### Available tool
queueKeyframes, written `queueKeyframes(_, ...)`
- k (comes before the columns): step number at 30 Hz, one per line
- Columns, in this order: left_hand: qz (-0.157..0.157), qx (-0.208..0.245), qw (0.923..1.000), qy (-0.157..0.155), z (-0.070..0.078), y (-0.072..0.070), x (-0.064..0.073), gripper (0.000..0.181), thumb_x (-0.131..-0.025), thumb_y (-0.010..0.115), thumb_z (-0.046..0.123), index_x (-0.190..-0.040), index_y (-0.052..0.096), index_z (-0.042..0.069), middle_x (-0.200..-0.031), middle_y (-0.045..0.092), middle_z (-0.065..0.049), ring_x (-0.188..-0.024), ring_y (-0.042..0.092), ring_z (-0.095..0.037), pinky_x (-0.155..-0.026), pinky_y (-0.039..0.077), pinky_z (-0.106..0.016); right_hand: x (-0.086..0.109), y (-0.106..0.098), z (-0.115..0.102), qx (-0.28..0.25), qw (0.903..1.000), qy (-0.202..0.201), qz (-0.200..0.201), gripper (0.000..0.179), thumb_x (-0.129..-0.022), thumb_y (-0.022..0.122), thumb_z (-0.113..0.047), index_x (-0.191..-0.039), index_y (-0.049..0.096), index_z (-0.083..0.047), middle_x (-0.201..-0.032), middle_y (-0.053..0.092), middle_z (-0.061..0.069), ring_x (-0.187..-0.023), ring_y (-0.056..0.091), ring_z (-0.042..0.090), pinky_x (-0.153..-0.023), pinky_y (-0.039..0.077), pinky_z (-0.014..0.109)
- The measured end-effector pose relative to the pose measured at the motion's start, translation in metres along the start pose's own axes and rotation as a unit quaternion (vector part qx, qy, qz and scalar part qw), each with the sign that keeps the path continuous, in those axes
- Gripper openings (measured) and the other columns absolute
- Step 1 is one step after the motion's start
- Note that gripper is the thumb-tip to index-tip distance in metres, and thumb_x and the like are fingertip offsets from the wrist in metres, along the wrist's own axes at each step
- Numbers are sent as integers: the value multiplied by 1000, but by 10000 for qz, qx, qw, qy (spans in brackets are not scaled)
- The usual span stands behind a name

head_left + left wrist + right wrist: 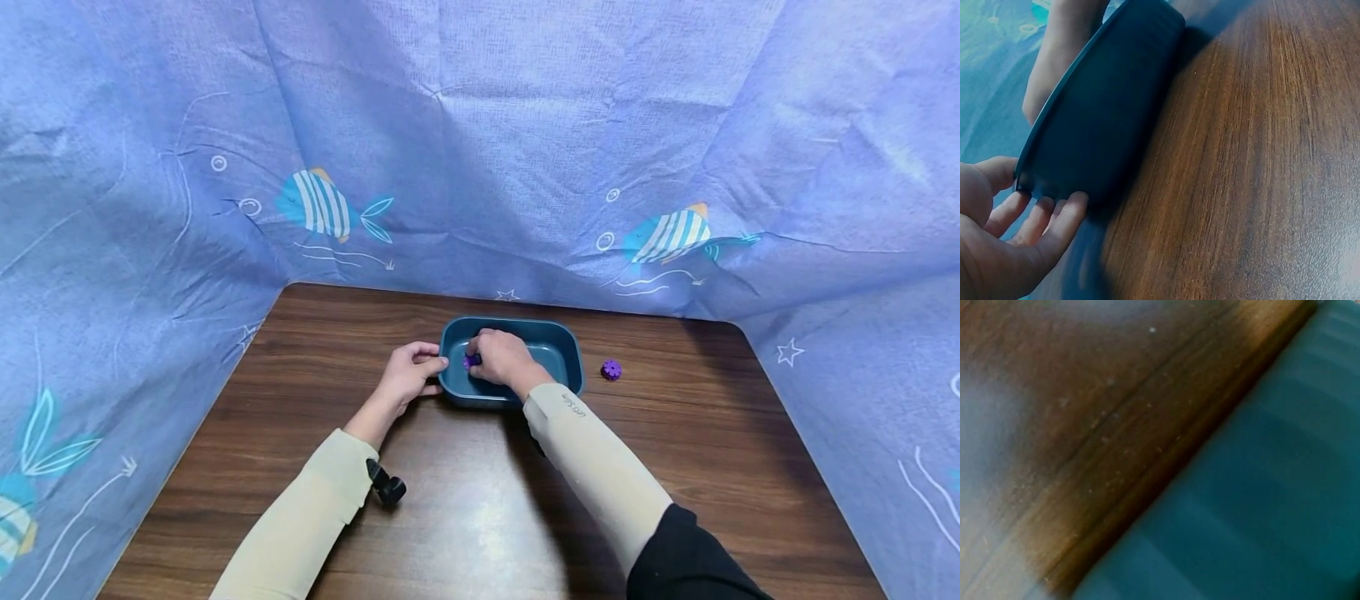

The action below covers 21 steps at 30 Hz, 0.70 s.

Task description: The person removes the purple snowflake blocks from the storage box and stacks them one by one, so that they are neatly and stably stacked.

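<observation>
A dark teal plastic tub (551, 360) stands on the wooden table. My left hand (408, 373) grips its left end, with the thumb at the rim and the fingertips against the outer wall, as the left wrist view also shows. Inside the tub my right hand (504, 357) reaches down near the left end, fingers curled round a small purple piece (468, 362) with a dark part beside it. That piece is mostly hidden by the fingers. The right wrist view shows only the tub's outer wall (1241, 506) and table, blurred.
To the right of the tub lies a purple gear-shaped piece (611, 369) on the brown wooden table (697, 433). A blue fish-patterned cloth (495, 167) hangs behind the table and along both sides. A small black camera mount (387, 485) sits on the left wrist.
</observation>
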State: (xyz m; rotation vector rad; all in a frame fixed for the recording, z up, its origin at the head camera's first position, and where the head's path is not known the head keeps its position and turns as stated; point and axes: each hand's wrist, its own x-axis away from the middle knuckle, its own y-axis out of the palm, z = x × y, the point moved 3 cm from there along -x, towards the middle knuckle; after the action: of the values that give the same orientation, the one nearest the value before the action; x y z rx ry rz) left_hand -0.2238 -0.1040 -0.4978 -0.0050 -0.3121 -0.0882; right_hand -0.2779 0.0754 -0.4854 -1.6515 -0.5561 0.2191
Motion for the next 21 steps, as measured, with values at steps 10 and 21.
queueKeyframes(10,-23,41,10000,-42,0,-1,-2,38,-99,69,10,-133,59,-2,-116,66,-18,-102,71,-30,-76,66,-38,-4,-2,0,25,9999,85,-120,37,-91,78,-38,-123,73,-20,-118,67,1,-102,61,19,-98,56,41)
queueKeyframes(21,9,65,9999,-129,0,-1,-1,38,-98,70,10,-133,60,-1,-117,67,-18,-101,72,-29,-75,66,-37,-4,-2,1,-42,9999,-83,-67,38,-90,78,-39,-122,74,-17,-111,68,0,-95,60,18,-93,57,40)
